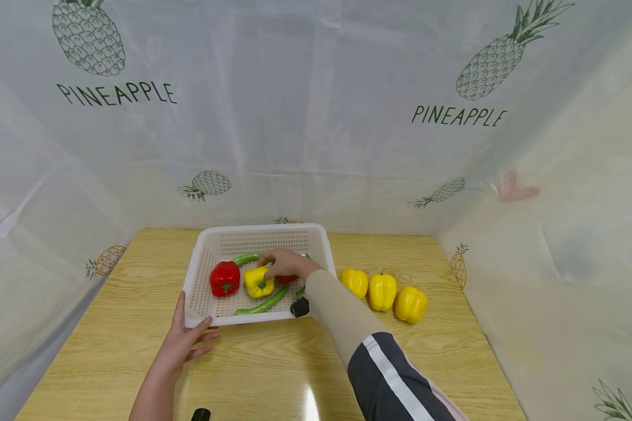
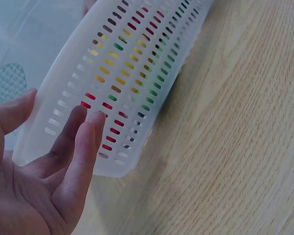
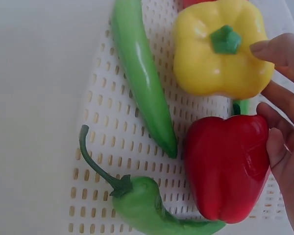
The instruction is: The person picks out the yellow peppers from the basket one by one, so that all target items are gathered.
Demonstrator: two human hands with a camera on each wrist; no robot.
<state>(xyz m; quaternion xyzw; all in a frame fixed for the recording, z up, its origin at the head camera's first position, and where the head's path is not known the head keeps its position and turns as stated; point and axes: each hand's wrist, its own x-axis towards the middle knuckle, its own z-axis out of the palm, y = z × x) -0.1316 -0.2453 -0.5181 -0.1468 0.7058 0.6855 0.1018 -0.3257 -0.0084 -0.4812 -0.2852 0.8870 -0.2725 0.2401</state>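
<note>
Inside the white plastic basket [image 1: 226, 234], my right hand [image 1: 284, 263] pinches a yellow bell pepper [image 1: 257, 283]. Its thumb lies on the pepper's top beside the green stem, with other fingers at the side, as the right wrist view shows. A red bell pepper [image 3: 228, 169] sits right by those fingers. My left hand [image 1: 179, 342] holds the basket's near left corner, thumb at the rim and fingers against the slotted wall [image 2: 108, 63]. A second red bell pepper [image 1: 225, 279] and several green chili peppers [image 1: 265, 305] lie in the basket.
Three yellow bell peppers [image 1: 383, 292] stand in a row on the wooden table [image 1: 263, 374], right of the basket. A plastic sheet [image 1: 295, 117] printed with pineapples hangs behind and at the sides. A dark object [image 1: 201, 414] shows at the bottom edge.
</note>
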